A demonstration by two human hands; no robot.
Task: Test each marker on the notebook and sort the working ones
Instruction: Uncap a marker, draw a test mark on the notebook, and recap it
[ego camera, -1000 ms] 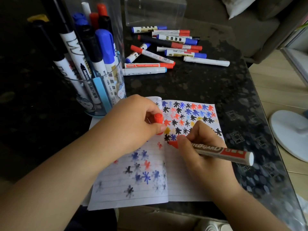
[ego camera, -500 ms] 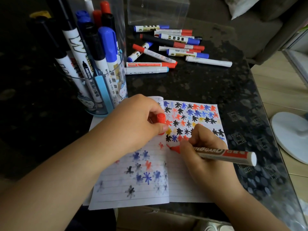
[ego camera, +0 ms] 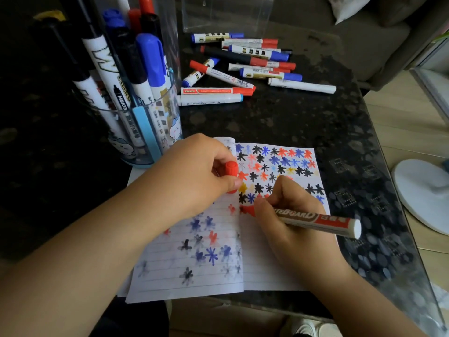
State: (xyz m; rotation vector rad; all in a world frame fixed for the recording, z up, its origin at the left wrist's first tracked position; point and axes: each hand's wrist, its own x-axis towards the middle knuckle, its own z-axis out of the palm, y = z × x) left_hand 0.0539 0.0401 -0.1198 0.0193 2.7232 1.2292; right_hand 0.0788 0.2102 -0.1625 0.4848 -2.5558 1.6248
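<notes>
Since the frame half a second ago: little changed. Red marker [ego camera: 313,218] still pinched in the right hand [ego camera: 289,215], felt tip still pressed to the notebook [ego camera: 262,261] just right of the centre fold, now at a fresh red blot below the lowest row of stars. Left hand [ego camera: 194,173] still curled round the red cap [ego camera: 230,169], fingers closed on it, heel resting on the left page. Both grips clamped, none apart.

Notebook: thin ruled paper, lying open at the near edge of the counter [ego camera: 303,122], its bottom edge overhanging slightly. Right page crowded with crisp black, blue, red and yellow star-shaped scribbles; left page showing fainter, blurred stars, some smudged grey.

Marker in hand: cylindrical, white barrel with a brown and red printed band, flat white butt end pointing toward the right edge.

Clear plastic cup [ego camera: 136,122], round and printed with small cartoon figures, near the left side, just beyond the notebook's far left corner, packed with upright markers capped in blue, black and red.

Loose markers [ego camera: 243,69] in a scattered heap toward the far edge, mostly white barrels with red or blue caps, one black-bodied. Clear rectangular box [ego camera: 226,13] behind them.

Counter surface: dark, glossy, speckled stone, with a glassy, reflective right edge.
</notes>
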